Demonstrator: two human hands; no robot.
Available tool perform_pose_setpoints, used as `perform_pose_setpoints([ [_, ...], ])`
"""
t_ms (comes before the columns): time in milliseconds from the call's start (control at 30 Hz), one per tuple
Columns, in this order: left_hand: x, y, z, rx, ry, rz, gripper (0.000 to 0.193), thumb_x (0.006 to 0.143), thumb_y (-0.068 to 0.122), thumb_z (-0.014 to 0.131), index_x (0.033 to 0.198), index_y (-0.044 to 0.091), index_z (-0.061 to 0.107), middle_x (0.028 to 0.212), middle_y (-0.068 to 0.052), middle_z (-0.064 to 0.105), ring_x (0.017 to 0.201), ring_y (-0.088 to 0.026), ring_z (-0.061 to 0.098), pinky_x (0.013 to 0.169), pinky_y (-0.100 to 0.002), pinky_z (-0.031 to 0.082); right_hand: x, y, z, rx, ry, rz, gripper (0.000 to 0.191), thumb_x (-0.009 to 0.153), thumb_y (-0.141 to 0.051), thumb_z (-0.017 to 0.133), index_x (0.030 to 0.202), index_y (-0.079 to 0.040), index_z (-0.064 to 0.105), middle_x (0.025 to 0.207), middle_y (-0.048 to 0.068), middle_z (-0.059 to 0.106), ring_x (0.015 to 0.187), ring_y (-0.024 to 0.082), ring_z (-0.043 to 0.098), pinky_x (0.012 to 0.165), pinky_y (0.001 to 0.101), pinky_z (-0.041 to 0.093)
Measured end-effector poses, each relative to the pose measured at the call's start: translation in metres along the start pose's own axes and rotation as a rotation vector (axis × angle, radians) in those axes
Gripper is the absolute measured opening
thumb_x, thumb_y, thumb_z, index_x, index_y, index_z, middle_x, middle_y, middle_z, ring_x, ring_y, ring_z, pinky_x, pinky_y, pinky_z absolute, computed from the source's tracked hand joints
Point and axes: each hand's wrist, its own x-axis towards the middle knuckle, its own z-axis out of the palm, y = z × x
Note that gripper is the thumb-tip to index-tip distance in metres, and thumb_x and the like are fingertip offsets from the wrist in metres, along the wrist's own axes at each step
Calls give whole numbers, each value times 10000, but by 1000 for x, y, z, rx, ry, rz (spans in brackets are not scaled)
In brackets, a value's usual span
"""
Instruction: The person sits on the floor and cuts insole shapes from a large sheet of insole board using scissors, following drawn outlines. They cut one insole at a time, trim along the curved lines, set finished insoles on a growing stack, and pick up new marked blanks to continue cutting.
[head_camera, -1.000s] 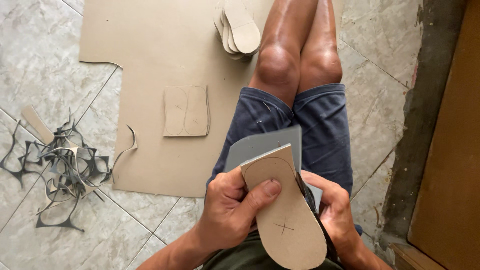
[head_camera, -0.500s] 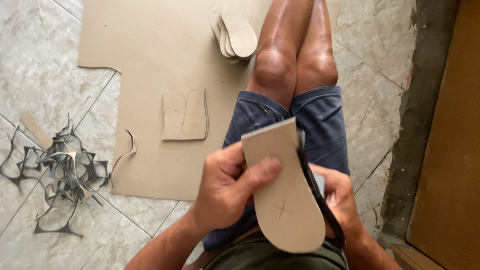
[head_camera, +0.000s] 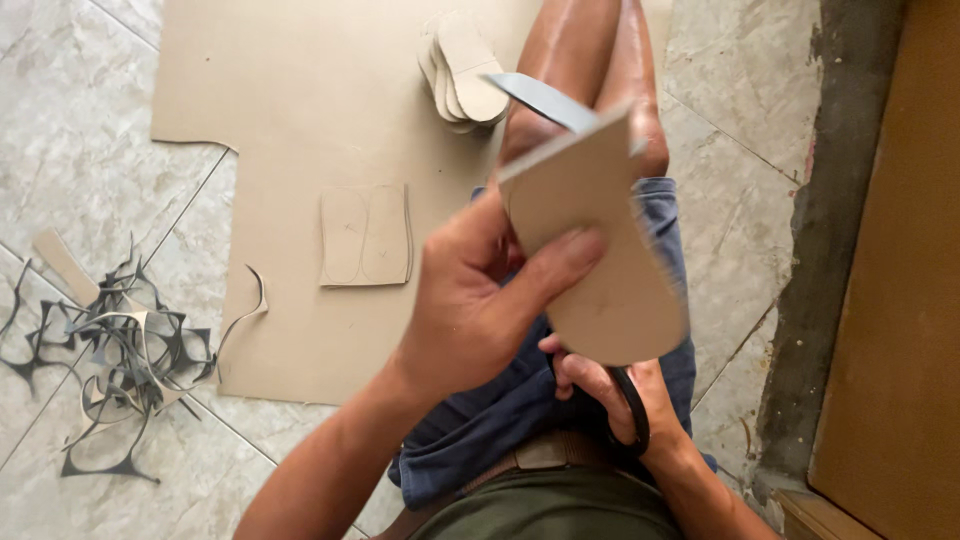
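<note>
I see my left hand (head_camera: 470, 310) pinching the sole-shaped cutout (head_camera: 595, 250), long axis running away, squared end far; right hand (head_camera: 610, 395) grips scissors (head_camera: 628, 410).

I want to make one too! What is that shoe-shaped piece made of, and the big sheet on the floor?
The shoe-shaped piece in the left hand looks like thin tan board, matte, with a grey back. The big sheet looks like the same tan board. Exact material unclear.

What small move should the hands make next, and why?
Probably close the black-handled scissors in the right hand for another short snip: the tan sole-shaped cardboard piece in the left hand has a squared, untrimmed top edge.
</note>
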Motion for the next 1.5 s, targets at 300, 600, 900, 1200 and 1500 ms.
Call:
perform_pose_setpoints([
  [300, -44, -41, -24, 58, 138, -331, 286, 1022, 169, 669, 1223, -33, 687, 913, -40, 728, 767, -85, 639, 633, -237, 505, -12, 36, -24, -101, 48, -175, 426, 922, -365, 677, 1062, 36, 702, 881, 24, 724, 797, 69, 640, 699, 253, 527],
  [600, -60, -46, -22, -72, 201, -328, 306, 1011, 180, 659, 1216, -46, 683, 998, -64, 750, 864, -91, 668, 762, -260, 545, -16, 34, -26, -127, 83, -69, 357, 906, -304, 677, 1004, 36, 721, 806, 7, 714, 731, 63, 615, 629, 249, 509],
  [900, -64, -35, -22, -132, 277, -274, 289, 1010, 134, 650, 1224, -59, 673, 1061, -89, 737, 952, -119, 668, 869, -276, 539, -20, 16, -15, -189, -177, -183, 367, 845, -311, 765, 982, 27, 724, 811, 49, 763, 745, 110, 713, 677, 271, 557],
  [1200, -67, -38, -20, -218, 288, -266, 297, 1018, 116, 643, 1248, -72, 651, 1086, -110, 729, 970, -134, 674, 884, -292, 543, -19, 13, -14, -225, -170, -174, 490, 864, -437, 741, 1019, 27, 727, 830, 72, 785, 744, 138, 746, 694, 283, 578],
  [1500, -69, -40, -19, -185, 275, -271, 296, 1017, 124, 641, 1236, -76, 656, 1065, -108, 739, 953, -135, 681, 872, -285, 551, -19, 12, -13, -266, -175, -306, 471, 889, -437, 711, 1002, 21, 709, 835, 69, 758, 754, 141, 746, 687, 280, 561],
])
